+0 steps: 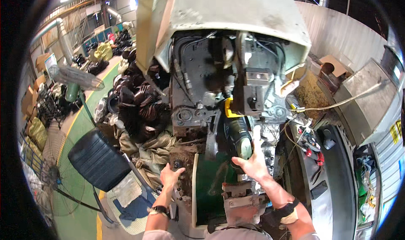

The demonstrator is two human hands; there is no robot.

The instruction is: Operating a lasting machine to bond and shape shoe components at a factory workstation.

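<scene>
Under the machine's yellow part sits a dark, shoe-shaped piece with a pale green end toward me. My right hand is beside that end, fingers stretched forward along its right side and thumb spread to the left. Whether the palm touches the piece I cannot tell. Over a dark panel with small knobs, my left hand is held with thumb and forefinger apart and nothing between them. The other left fingers are partly hidden.
A big machine with a pale hood stands ahead. Dark shoe-like pieces are heaped left of it, by a black chair and a fan. Right are red-handled tools and a long grey-topped bench.
</scene>
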